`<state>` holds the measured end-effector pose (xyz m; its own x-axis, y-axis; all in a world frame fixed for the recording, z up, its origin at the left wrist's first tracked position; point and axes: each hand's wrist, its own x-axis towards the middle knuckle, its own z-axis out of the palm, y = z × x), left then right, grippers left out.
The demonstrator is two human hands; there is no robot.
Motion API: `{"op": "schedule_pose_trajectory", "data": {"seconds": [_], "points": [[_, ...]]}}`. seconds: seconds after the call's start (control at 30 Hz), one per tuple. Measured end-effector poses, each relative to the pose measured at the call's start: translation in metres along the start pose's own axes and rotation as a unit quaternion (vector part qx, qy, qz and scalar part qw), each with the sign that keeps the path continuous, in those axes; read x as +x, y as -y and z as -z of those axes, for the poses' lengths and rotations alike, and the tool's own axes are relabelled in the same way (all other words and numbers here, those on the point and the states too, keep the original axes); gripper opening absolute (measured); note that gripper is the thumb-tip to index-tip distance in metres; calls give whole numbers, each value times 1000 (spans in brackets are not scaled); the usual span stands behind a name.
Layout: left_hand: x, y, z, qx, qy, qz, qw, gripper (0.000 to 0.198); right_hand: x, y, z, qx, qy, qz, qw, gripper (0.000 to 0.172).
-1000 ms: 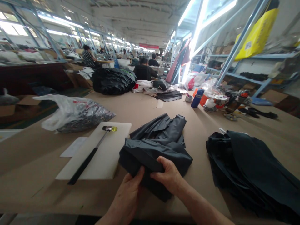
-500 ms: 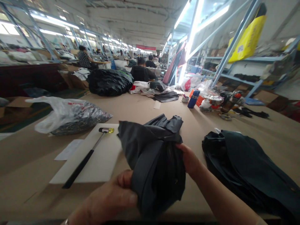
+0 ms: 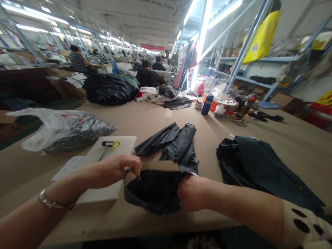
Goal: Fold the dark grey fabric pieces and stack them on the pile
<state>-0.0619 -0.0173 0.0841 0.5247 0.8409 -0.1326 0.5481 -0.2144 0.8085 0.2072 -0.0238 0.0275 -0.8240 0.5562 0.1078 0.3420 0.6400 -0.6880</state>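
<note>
A dark fabric piece (image 3: 154, 193), spread into a pouch-like opening facing me, is held up near the table's front edge. My left hand (image 3: 129, 166) pinches its upper left edge. On the other side my right hand (image 3: 192, 192) is closed around the right edge, with a bit of white showing above the fist. Just beyond lie crumpled dark fabric pieces (image 3: 180, 140). A hammer (image 3: 111, 144) with a yellow-tipped head rests on a white board (image 3: 127, 141); my left forearm hides most of its handle.
A plastic bag (image 3: 70, 129) of small metal-looking parts sits at the left. To the right is a folded dark fabric stack (image 3: 261, 166). Farther back are a large black bundle (image 3: 111, 88), a blue bottle (image 3: 206, 104) and a small white cup (image 3: 198, 105). Several people sit beyond.
The fabric has been lowered and its opening spread wide toward me. My left hand has moved up to its top left edge, and my right hand has closed on the right side. The view has shifted slightly.
</note>
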Motion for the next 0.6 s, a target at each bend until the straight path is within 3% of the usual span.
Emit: {"op": "schedule_pose_trajectory", "data": {"seconds": [0.07, 0.13, 0.17, 0.27, 0.33, 0.37, 0.43, 0.53, 0.6], "points": [[3, -4, 3, 111, -5, -51, 992, 26, 6, 12, 29, -115, 119, 42, 985, 30], [3, -9, 5, 119, -48, -78, 989, 28, 9, 29, 64, -181, 223, 82, 954, 18], [3, -11, 7, 99, -64, -80, 990, 25, 10, 36, 81, -161, 248, 85, 951, 15], [4, -16, 8, 5, -89, -61, 994, 12, 16, 41, 115, 42, 210, 38, 976, 13], [9, -16, 3, -89, -122, -45, 987, 11, 25, 30, 116, 174, 143, 5, 974, 21], [13, -16, -2, -133, -134, -40, 981, 14, 30, 24, 111, 194, 104, 0, 975, 23], [22, -17, -12, -181, -124, -39, 975, 15, 40, 16, 97, 138, 48, 25, 989, 23], [31, -24, -23, -186, -64, -45, 979, 16, 47, 19, 87, 63, 63, 101, 991, 18], [32, -31, -25, -246, -92, 5, 965, 22, 47, 23, 91, 137, 88, 96, 982, 16]]}}
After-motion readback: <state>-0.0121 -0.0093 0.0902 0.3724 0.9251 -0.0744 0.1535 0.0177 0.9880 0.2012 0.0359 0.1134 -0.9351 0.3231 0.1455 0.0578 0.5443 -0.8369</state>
